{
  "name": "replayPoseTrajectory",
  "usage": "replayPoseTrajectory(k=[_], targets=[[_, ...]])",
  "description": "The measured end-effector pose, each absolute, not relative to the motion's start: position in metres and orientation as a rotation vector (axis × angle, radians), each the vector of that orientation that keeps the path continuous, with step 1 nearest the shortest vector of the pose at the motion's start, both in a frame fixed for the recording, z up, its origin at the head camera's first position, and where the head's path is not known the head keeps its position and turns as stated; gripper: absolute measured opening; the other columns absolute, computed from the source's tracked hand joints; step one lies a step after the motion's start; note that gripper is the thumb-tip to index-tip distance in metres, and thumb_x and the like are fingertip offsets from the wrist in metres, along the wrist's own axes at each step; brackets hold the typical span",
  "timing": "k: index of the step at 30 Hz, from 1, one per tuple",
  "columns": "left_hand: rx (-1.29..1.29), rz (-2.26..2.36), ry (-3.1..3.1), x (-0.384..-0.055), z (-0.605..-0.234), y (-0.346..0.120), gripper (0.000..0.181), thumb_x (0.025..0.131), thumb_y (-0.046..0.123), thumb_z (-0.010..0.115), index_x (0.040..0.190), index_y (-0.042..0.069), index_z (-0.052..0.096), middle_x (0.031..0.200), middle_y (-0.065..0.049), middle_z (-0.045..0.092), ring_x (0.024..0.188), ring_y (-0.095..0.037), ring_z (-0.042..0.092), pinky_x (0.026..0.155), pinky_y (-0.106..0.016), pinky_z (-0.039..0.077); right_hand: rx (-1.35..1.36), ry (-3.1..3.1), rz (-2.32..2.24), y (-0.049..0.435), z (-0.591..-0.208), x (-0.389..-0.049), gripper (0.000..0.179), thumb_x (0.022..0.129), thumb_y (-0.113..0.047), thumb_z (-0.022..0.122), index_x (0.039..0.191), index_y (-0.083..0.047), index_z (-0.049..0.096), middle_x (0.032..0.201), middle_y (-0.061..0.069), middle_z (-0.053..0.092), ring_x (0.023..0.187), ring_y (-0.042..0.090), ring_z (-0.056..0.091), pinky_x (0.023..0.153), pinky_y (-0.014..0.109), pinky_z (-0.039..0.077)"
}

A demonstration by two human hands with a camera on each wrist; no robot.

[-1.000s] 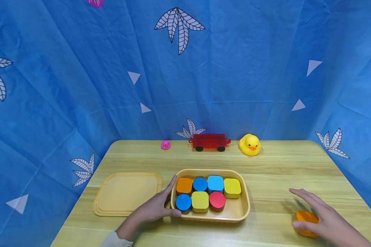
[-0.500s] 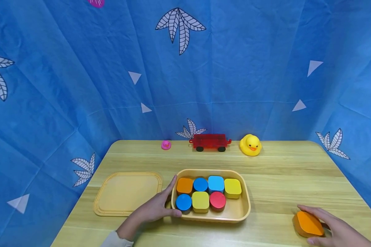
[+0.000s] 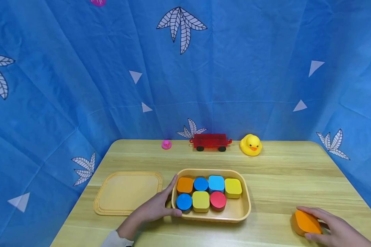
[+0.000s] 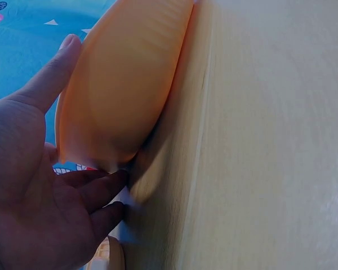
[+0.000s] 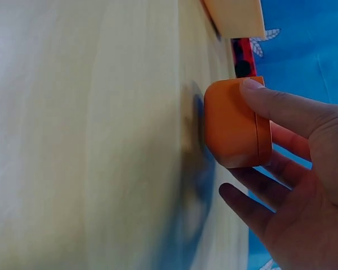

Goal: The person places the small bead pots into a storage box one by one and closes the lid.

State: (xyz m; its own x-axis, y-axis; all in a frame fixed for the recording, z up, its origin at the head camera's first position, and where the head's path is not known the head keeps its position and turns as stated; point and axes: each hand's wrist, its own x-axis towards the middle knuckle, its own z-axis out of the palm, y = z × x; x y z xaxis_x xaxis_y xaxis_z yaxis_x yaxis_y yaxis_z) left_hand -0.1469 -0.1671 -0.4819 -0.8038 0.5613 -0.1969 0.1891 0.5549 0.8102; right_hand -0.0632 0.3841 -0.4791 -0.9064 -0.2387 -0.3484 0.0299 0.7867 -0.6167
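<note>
My left hand (image 3: 156,207) holds the left end of a tan plastic box (image 3: 245,211), thumb at its near side and forefinger along the far rim. In the left wrist view the thumb (image 4: 59,70) lies against the box's wall (image 4: 124,79). Inside the box stand several coloured blocks: orange (image 3: 184,185), blue round ones (image 3: 183,201), light blue (image 3: 216,183), yellow square ones (image 3: 201,201) and a red round one (image 3: 218,200). At the right, my right hand (image 3: 335,226) grips an orange rounded-square block (image 3: 306,223); the right wrist view shows the thumb on this block (image 5: 234,124).
A tan lid (image 3: 128,193) lies flat left of the box. Along the table's (image 3: 281,175) back edge stand a small pink duck (image 3: 166,144), a red toy wagon (image 3: 210,141) and a yellow duck (image 3: 251,145). Behind hangs a blue printed curtain (image 3: 250,68).
My right hand has come down around the orange block, gripped it and shifted it slightly left. The left hand and the box have stayed in place.
</note>
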Motion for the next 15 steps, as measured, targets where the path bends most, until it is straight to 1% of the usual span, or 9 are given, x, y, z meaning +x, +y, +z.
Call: replayPoseTrajectory(k=[2,7,9,13,15], targets=[[0.601,1.146,2.357,-0.147,-0.482,-0.167,0.115,0.090,0.052,0.076,0.166,0.034,-0.008,0.173,-0.004,0.007,0.157,-0.031,0.019,0.124,-0.055,0.023,-0.140,2.558,-0.915,0.379,-0.475,-0.065,0.085,0.085,-0.039,0.083,0.149,0.005,0.047,0.138,0.025,0.058,0.111,0.029,0.060,0.088,0.045,0.060],[0.602,1.145,2.361,-0.148,-0.481,-0.167,0.115,0.089,0.053,0.077,0.166,0.035,-0.008,0.173,-0.004,0.007,0.157,-0.032,0.019,0.125,-0.056,0.022,-0.197,2.664,-0.852,0.358,-0.460,-0.071,0.081,0.087,-0.041,0.081,0.149,0.000,0.049,0.138,0.022,0.060,0.109,0.025,0.061,0.082,0.033,0.059],[0.608,1.147,2.363,-0.149,-0.481,-0.167,0.116,0.089,0.052,0.077,0.166,0.033,-0.008,0.173,-0.005,0.006,0.157,-0.032,0.018,0.125,-0.056,0.022,-0.245,2.735,-0.843,0.348,-0.454,-0.073,0.078,0.087,-0.043,0.081,0.148,-0.004,0.053,0.138,0.018,0.062,0.107,0.019,0.062,0.081,0.028,0.058],[0.611,1.148,2.363,-0.148,-0.482,-0.167,0.116,0.089,0.051,0.077,0.166,0.033,-0.008,0.173,-0.005,0.005,0.157,-0.032,0.017,0.125,-0.056,0.021,-0.385,2.863,-0.910,0.324,-0.440,-0.077,0.071,0.085,-0.046,0.082,0.142,-0.010,0.059,0.133,0.006,0.066,0.104,0.001,0.060,0.082,0.025,0.058],[0.609,1.150,2.359,-0.147,-0.482,-0.167,0.116,0.089,0.052,0.077,0.166,0.033,-0.008,0.173,-0.005,0.005,0.157,-0.032,0.017,0.125,-0.056,0.021,-0.472,2.905,-0.973,0.312,-0.433,-0.079,0.067,0.085,-0.045,0.083,0.140,-0.012,0.062,0.131,0.001,0.068,0.104,-0.002,0.059,0.083,0.025,0.058]])
